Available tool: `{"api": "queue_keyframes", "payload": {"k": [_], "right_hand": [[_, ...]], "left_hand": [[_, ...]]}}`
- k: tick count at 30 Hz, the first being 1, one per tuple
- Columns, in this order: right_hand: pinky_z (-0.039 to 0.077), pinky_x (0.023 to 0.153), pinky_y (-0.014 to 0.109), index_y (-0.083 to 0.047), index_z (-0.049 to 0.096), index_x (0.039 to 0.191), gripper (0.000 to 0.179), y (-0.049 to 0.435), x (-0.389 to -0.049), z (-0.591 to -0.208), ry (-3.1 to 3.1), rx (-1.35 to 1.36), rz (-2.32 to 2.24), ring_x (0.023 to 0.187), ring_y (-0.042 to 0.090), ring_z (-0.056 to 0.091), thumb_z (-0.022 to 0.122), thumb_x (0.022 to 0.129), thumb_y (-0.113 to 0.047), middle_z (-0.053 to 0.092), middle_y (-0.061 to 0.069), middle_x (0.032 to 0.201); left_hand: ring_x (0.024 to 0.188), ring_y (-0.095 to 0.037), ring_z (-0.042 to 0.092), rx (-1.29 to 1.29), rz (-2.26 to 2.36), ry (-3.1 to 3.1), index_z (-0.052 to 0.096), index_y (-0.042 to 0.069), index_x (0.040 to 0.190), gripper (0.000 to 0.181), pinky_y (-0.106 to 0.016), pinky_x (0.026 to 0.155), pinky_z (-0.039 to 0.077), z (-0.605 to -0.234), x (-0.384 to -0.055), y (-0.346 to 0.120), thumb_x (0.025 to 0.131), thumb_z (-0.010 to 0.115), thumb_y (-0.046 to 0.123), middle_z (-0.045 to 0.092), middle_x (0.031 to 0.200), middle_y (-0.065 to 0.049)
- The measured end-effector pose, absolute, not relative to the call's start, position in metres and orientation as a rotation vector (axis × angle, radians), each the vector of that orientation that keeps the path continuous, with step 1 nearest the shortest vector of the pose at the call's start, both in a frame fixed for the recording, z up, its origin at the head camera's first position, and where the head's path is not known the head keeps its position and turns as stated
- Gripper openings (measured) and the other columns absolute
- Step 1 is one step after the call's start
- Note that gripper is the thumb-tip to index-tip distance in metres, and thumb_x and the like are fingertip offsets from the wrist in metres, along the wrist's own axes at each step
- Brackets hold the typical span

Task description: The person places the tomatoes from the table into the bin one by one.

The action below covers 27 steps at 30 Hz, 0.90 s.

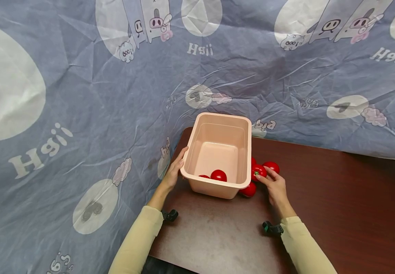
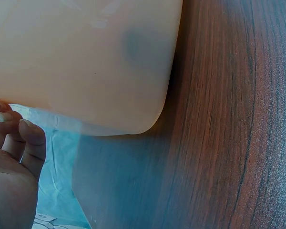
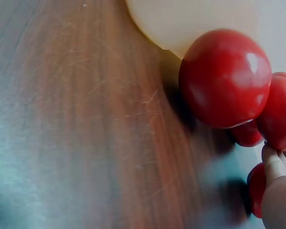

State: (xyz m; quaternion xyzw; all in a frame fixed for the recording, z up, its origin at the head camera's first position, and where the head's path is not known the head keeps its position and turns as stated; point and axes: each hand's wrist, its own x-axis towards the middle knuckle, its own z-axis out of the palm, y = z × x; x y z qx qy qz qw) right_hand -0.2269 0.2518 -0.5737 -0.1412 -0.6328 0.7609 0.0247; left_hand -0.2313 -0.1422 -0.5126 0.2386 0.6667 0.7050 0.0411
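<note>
A pale pink plastic basin (image 1: pixel 216 185) stands on the table, with a red tomato (image 1: pixel 219 175) and part of another inside at its near end. My left hand (image 1: pixel 173 172) grips the basin's left rim; curled fingers (image 2: pixel 33 138) show beside its wall in the left wrist view. On the basin's right side, my right hand (image 1: pixel 277 187) holds a tomato (image 1: pixel 259 172) with a green stem, between thumb and fingers. More tomatoes lie close around it: one nearer me (image 3: pixel 226 78) against the basin, one to the right (image 1: pixel 271 166), and one partly hidden behind.
The dark brown wooden table (image 1: pixel 337 198) stretches to the right. A blue-grey printed cloth (image 1: pixel 81 95) hangs along the left and back sides, close to the basin. Dark straps with small devices (image 1: pixel 273 228) sit on both wrists.
</note>
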Motion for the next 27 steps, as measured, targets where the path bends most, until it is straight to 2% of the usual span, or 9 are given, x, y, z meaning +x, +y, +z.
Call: {"api": "queue_keyframes", "payload": {"k": [3, 4, 6, 8, 11, 13, 24, 27], "right_hand": [[0.051, 0.08, 0.01, -0.002, 0.047, 0.143, 0.068, 0.253, -0.229, -0.568, -1.942, -0.449, 2.36, 0.087, -0.001, 0.067, 0.077, 0.082, -0.011, 0.067, -0.013, 0.098], [0.051, 0.079, 0.01, -0.002, 0.048, 0.142, 0.068, 0.253, -0.229, -0.566, -1.934, -0.452, 2.361, 0.087, -0.001, 0.067, 0.077, 0.082, -0.011, 0.067, -0.013, 0.098], [0.052, 0.079, 0.01, -0.002, 0.048, 0.141, 0.067, 0.253, -0.23, -0.562, -1.92, -0.448, 2.364, 0.088, 0.0, 0.067, 0.077, 0.081, -0.011, 0.067, -0.013, 0.098], [0.052, 0.079, 0.01, -0.002, 0.049, 0.141, 0.067, 0.252, -0.232, -0.557, -1.911, -0.44, 2.365, 0.089, 0.0, 0.067, 0.078, 0.081, -0.01, 0.067, -0.013, 0.098], [0.052, 0.08, 0.011, -0.001, 0.049, 0.141, 0.068, 0.252, -0.235, -0.55, -1.901, -0.413, 2.367, 0.09, 0.0, 0.067, 0.078, 0.081, -0.01, 0.067, -0.012, 0.1], [0.052, 0.079, 0.011, -0.001, 0.049, 0.141, 0.068, 0.253, -0.237, -0.545, -1.895, -0.4, 2.365, 0.09, 0.0, 0.067, 0.078, 0.08, -0.009, 0.066, -0.011, 0.101], [0.053, 0.077, 0.013, -0.005, 0.052, 0.139, 0.065, 0.255, -0.244, -0.514, -1.837, -0.377, 2.356, 0.092, 0.001, 0.066, 0.078, 0.08, -0.01, 0.064, -0.009, 0.107], [0.054, 0.078, 0.014, -0.004, 0.052, 0.139, 0.065, 0.255, -0.245, -0.509, -1.803, -0.35, 2.386, 0.091, 0.002, 0.067, 0.078, 0.08, -0.009, 0.066, -0.008, 0.106]], "left_hand": [[0.051, -0.007, 0.047, 0.744, 2.157, 2.041, 0.015, 0.007, 0.156, 0.056, -0.024, 0.049, 0.041, -0.513, -0.231, -0.142, 0.102, 0.024, 0.012, 0.038, 0.12, -0.049], [0.051, -0.007, 0.047, 0.747, 2.153, 2.042, 0.014, 0.007, 0.156, 0.056, -0.024, 0.049, 0.042, -0.513, -0.231, -0.142, 0.102, 0.024, 0.012, 0.038, 0.116, -0.05], [0.051, -0.007, 0.047, 0.751, 2.154, 2.048, 0.014, 0.006, 0.156, 0.056, -0.025, 0.048, 0.042, -0.513, -0.231, -0.143, 0.102, 0.024, 0.012, 0.037, 0.126, -0.047], [0.05, -0.007, 0.047, 0.747, 2.154, 2.052, 0.015, 0.007, 0.156, 0.055, -0.026, 0.048, 0.042, -0.512, -0.231, -0.143, 0.102, 0.024, 0.013, 0.041, 0.12, -0.045], [0.051, -0.008, 0.047, 0.732, 2.149, 2.062, 0.016, 0.008, 0.156, 0.055, -0.027, 0.048, 0.042, -0.512, -0.231, -0.142, 0.102, 0.024, 0.015, 0.047, 0.098, -0.039], [0.051, -0.008, 0.047, 0.729, 2.144, 2.061, 0.016, 0.008, 0.156, 0.055, -0.027, 0.048, 0.042, -0.512, -0.231, -0.142, 0.102, 0.024, 0.016, 0.043, 0.083, -0.038], [0.051, -0.008, 0.046, 0.73, 2.156, 2.032, 0.015, 0.007, 0.156, 0.055, -0.024, 0.048, 0.041, -0.511, -0.23, -0.141, 0.102, 0.024, 0.015, 0.039, 0.089, -0.046], [0.05, -0.011, 0.045, 0.724, 2.158, 2.033, 0.015, 0.007, 0.156, 0.056, -0.024, 0.048, 0.041, -0.511, -0.23, -0.141, 0.102, 0.024, 0.015, 0.04, 0.088, -0.044]]}}
